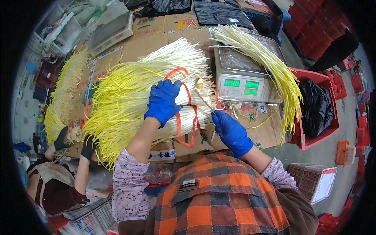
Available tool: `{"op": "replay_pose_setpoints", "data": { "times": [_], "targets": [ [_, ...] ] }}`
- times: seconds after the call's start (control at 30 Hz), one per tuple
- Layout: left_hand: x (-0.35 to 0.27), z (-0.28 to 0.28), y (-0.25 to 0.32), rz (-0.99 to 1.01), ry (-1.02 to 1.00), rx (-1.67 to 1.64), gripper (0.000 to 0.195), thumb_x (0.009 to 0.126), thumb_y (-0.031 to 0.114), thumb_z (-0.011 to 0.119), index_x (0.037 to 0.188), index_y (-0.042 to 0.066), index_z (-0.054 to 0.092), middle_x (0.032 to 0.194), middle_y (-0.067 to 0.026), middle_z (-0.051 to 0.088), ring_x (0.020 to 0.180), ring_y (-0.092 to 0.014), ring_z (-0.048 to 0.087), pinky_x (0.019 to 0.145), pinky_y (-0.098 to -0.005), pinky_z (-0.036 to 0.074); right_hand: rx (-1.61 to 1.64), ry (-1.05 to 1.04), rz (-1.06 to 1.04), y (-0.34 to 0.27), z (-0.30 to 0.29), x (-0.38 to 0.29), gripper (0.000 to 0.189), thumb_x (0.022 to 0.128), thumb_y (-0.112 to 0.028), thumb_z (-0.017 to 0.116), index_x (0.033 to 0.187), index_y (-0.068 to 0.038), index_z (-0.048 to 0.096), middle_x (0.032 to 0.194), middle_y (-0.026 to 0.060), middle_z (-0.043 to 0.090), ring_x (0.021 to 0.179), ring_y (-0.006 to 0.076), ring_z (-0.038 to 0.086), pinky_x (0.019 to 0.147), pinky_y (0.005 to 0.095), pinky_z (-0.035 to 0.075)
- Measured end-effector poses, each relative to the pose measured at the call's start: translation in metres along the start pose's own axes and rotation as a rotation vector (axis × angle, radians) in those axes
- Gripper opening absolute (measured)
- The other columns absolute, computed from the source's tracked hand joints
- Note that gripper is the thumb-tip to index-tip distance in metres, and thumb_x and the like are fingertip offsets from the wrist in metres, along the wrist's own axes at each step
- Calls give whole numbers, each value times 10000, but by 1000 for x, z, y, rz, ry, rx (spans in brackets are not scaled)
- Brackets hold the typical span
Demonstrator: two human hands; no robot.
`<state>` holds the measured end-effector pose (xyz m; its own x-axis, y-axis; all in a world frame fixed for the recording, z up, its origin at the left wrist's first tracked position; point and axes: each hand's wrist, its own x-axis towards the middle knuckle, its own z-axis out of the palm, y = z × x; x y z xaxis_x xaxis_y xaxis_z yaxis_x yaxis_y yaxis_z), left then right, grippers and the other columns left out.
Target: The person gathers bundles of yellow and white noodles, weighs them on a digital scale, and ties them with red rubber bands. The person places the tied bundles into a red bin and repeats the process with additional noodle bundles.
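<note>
A large pile of yellow-tipped, white-stemmed leafy stalks, probably blanched garlic chives (129,91), lies on the cardboard-covered table. My left hand (164,101), in a blue glove, presses on the white stems beside red ties (188,94). My right hand (232,132), also gloved in blue, grips a thin knife (204,100), whose blade points at the stem ends near a pale cut root piece (200,83). Another bunch of the stalks (258,55) lies across the pan of a digital scale (249,86), its yellow tips hanging over the right side.
At the left a co-worker's dark-gloved hands (88,147) hold a bunch at another pile (67,88). A second scale (110,35) stands at the back left. A red crate (315,141) with a black bag is at the right. Root trimmings (235,108) lie before the near scale.
</note>
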<state>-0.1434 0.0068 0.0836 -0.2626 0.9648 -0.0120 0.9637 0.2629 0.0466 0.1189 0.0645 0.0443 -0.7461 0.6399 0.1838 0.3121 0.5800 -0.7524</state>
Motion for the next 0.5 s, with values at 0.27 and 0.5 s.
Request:
{"op": "replay_pose_setpoints", "data": {
  "times": [0.27, 0.5],
  "targets": [
    [3, 5, 12, 27, 28, -10, 815, 665, 391, 830, 1379, 159, 513, 1138, -126, 551, 1062, -327, 526, 896, -448, 416, -130, -15, 114, 2, 0, 20, 176, 977, -160, 546, 1140, -93, 542, 929, 199, 633, 843, 411, 626, 698, 471, 499],
    [6, 11, 8, 49, 30, -37, 833, 667, 395, 827, 1395, 144, 507, 1138, -129, 556, 1049, -325, 529, 882, -453, 420, -186, 1, 158, 3, 10, 16, 152, 976, -210, 555, 1068, -90, 538, 916, 201, 643, 807, 429, 629, 671, 504, 494]
  ]
}}
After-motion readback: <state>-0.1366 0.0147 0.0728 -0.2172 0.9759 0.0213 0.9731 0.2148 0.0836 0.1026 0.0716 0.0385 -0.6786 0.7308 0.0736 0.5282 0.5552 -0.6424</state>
